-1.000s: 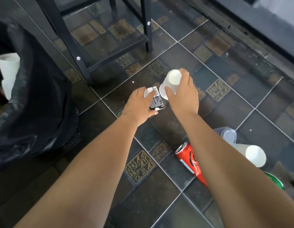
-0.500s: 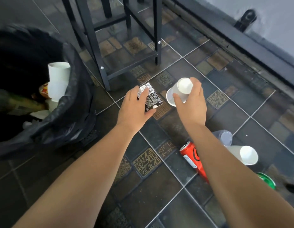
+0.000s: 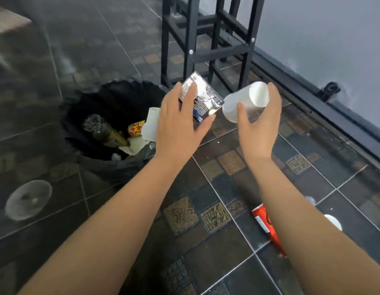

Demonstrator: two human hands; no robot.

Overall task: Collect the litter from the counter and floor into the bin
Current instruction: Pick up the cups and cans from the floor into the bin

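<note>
Both hands gripping litter, just short of the bin.
We note the left hand (image 3: 177, 126) pinching a flat carton (image 3: 202, 99) and the right hand (image 3: 259, 126) wrapped round a paper cup (image 3: 245, 101), both beside the bin (image 3: 73, 116). We judge both light; the cup's thin wall crushes, so hold mid-wall, gently.

Tiled indoor room: patterned floor tiles (image 3: 227, 165), metal stool (image 3: 190, 39), lined bin (image 3: 129, 163).
</note>
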